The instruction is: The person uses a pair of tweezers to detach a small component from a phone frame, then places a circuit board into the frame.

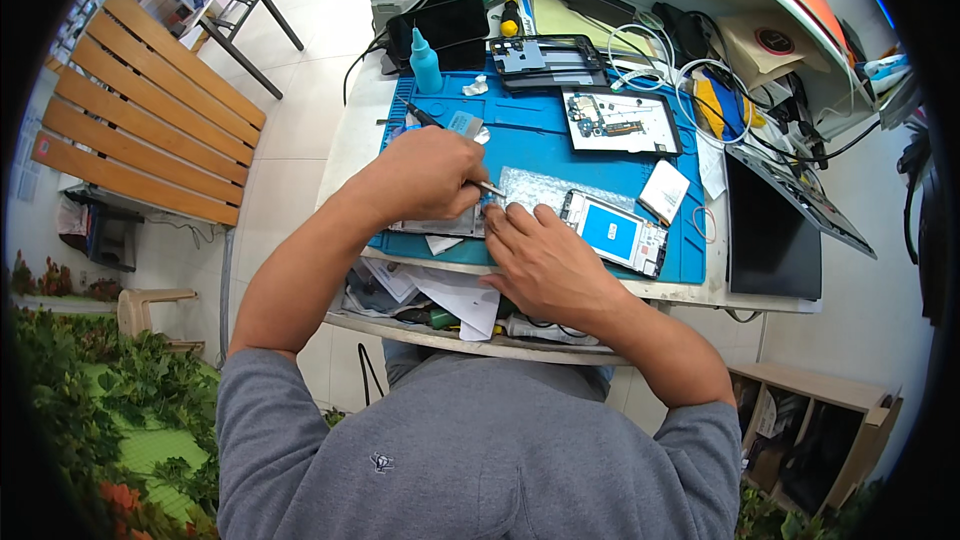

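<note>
My left hand (432, 175) is closed around a slim metal tool (488, 187), whose tip reaches toward my right hand's fingertips. My right hand (548, 262) has its fingers bent, the tips pressed together at a small blue piece (489, 198); what they pinch is mostly hidden. Beneath both hands lies a flat phone part (440, 226), largely covered. Just right of my right hand is an opened phone (612, 232) with a blue panel in its middle. Clear bubble wrap (545, 186) lies behind the fingers. A white battery-like block (663, 191) sits beyond the opened phone.
A blue work mat (520, 125) covers the bench. On it stand a pale blue bottle (425, 67), a black device frame (548, 62) and an opened device with a circuit board (622, 123). White cables (690, 90) tangle at the right, near a dark laptop-like panel (768, 240).
</note>
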A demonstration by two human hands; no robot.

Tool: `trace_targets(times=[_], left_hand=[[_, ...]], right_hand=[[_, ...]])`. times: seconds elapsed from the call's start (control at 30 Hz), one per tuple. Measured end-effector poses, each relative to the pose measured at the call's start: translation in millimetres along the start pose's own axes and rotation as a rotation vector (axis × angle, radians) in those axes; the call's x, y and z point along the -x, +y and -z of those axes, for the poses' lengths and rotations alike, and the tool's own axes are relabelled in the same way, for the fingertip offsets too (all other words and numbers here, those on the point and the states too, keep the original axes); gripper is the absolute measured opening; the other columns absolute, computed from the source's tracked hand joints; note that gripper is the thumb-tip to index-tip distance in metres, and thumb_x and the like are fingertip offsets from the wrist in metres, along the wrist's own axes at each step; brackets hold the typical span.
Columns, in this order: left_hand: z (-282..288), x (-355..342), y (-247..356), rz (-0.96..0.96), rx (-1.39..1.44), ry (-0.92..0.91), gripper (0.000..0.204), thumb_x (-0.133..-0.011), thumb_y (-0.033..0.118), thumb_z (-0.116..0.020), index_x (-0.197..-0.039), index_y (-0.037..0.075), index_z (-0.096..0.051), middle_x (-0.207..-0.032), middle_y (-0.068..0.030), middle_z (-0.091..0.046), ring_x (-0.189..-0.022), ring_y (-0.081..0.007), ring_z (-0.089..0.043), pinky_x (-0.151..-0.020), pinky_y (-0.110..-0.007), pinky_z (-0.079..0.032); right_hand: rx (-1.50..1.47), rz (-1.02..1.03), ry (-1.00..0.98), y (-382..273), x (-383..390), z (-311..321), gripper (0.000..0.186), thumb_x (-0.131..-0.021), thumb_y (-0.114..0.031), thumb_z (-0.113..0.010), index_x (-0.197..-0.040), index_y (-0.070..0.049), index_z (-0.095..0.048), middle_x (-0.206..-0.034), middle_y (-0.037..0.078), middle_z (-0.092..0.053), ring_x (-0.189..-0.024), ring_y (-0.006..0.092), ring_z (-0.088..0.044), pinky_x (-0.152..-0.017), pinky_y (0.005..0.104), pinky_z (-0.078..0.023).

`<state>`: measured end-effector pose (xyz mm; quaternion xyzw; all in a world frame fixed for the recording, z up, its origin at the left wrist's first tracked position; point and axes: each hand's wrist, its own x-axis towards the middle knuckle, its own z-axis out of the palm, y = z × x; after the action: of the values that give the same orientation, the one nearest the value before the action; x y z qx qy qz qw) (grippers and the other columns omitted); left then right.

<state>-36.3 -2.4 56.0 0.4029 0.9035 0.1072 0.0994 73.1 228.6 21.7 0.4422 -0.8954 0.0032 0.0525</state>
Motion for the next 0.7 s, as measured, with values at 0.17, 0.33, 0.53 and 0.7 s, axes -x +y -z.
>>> trace_targets(times=[0.17,0.33,0.53,0.7], left_hand=[[2.7,0.5,-0.5,0.033,0.171,0.108,0.029,-0.089,0.018,-0.071,-0.110,0.013,-0.091,-0.103,-0.0112,-0.081,-0.097,-0.0346,-0.078,-0.087,-0.048,-0.063],[6.9,21.3,-11.2,0.014,0.240,0.383,0.034,-0.088,0.003,-0.072,-0.115,0.008,-0.090,-0.091,-0.0107,-0.077,-0.076,-0.0258,-0.072,-0.074,-0.037,-0.058],[9.5,63.4,-7.8,0.160,0.487,0.526,0.032,-0.091,-0.004,-0.069,-0.115,0.004,-0.089,-0.083,-0.0072,-0.070,-0.066,-0.0136,-0.058,-0.062,-0.032,-0.044],[-3.4,93.0,-8.7,0.209,0.517,0.575,0.026,-0.092,-0.003,-0.073,-0.113,0.001,-0.088,-0.079,-0.0040,-0.066,-0.066,-0.0113,-0.053,-0.061,-0.031,-0.040]], right_hand=[[-0.054,-0.025,0.040,1.5,3.4,-4.0,0.062,-0.109,-0.046,-0.070,-0.136,0.010,-0.071,-0.150,0.022,-0.067,-0.127,0.0311,-0.062,-0.104,0.0412,-0.050],[-0.170,-0.065,0.069,3.7,4.7,-0.6,0.065,-0.105,-0.042,-0.076,-0.143,0.011,-0.069,-0.150,0.023,-0.066,-0.128,0.0345,-0.062,-0.109,0.0437,-0.050],[-0.246,-0.095,0.101,11.9,0.8,0.2,0.068,-0.103,-0.042,-0.080,-0.146,0.010,-0.067,-0.154,0.022,-0.064,-0.133,0.0364,-0.062,-0.115,0.0477,-0.050],[-0.159,-0.097,0.069,13.8,-7.8,1.8,0.071,-0.104,-0.048,-0.079,-0.149,0.006,-0.068,-0.156,0.021,-0.064,-0.143,0.0374,-0.058,-0.121,0.0496,-0.047]])
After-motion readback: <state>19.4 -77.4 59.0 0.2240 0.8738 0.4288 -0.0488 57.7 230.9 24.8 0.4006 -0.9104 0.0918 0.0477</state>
